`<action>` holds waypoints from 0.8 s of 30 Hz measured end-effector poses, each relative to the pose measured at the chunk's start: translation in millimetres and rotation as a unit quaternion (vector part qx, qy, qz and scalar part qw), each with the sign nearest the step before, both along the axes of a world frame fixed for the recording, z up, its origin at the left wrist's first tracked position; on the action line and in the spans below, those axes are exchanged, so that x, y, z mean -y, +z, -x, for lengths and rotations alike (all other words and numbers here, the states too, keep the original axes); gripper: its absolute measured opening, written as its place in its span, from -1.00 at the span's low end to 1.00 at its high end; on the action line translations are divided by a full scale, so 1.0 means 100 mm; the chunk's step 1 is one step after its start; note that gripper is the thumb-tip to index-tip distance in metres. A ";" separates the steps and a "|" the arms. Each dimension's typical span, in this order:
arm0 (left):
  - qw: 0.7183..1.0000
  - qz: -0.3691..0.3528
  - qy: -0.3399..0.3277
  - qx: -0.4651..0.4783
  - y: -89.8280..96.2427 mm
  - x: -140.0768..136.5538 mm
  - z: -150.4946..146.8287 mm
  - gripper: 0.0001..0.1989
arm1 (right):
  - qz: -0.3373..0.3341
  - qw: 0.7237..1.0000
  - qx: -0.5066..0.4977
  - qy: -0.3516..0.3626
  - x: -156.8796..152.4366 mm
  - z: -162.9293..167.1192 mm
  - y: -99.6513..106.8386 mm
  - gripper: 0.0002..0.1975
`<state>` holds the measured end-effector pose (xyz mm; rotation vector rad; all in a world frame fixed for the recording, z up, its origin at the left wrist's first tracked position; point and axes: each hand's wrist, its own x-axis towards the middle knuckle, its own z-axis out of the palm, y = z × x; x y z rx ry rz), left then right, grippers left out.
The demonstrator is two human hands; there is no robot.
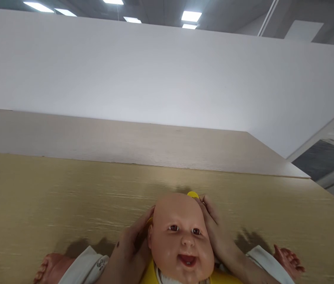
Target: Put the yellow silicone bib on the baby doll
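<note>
A bald baby doll point(181, 232) lies face up at the bottom of the view, in white sleeves with a yellow bib point(148, 274) below its chin. My left hand point(133, 246) curls round the left side of its head, where a yellow edge shows; its fingertips are hidden behind the head. On the other side, my right hand point(212, 223) has its fingers bent by the top of the head, closed at a rounded yellow tab point(193, 194) that looks like an end of the bib. How the yellow parts join behind the head is hidden.
The doll rests on a light wooden table point(81, 193). A paler raised board point(125, 138) runs along the back, before a white partition point(155, 75). The doll's arms spread out to both sides, with a small hand point(288, 260) at the right.
</note>
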<state>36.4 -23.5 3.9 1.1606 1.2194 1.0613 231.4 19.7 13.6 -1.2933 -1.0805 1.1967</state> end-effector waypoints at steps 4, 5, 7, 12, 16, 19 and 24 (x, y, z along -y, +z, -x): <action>1.000 0.007 -0.019 -0.007 -0.06 -0.01 0.03 -0.46 | 0.003 1.000 0.025 0.005 -0.01 -0.01 0.02 -0.63; 1.000 0.012 -0.023 -0.010 -0.06 -0.01 0.03 -0.46 | 0.005 0.999 0.032 0.010 -0.01 -0.02 0.03 -0.63; 1.000 0.015 -0.025 -0.011 -0.05 -0.01 0.04 -0.47 | 0.005 0.998 0.057 0.017 -0.02 -0.04 0.07 -0.63; 0.998 0.004 -0.014 -0.058 -0.02 -0.03 0.05 -0.55 | -0.027 0.992 0.121 0.012 -0.06 -0.12 0.12 -0.67; 0.993 -0.006 0.015 -0.113 -0.04 -0.01 0.08 -0.61 | -0.067 0.988 0.138 0.011 -0.14 -0.21 0.11 -0.64; 0.991 -0.012 0.037 -0.130 -0.03 0.01 0.10 -0.63 | -0.087 0.984 0.157 0.009 -0.16 -0.26 0.20 -0.66; 0.984 -0.059 0.089 -0.145 0.08 0.01 0.13 -0.64 | -0.110 0.981 0.158 0.006 -0.06 -0.30 0.50 -0.72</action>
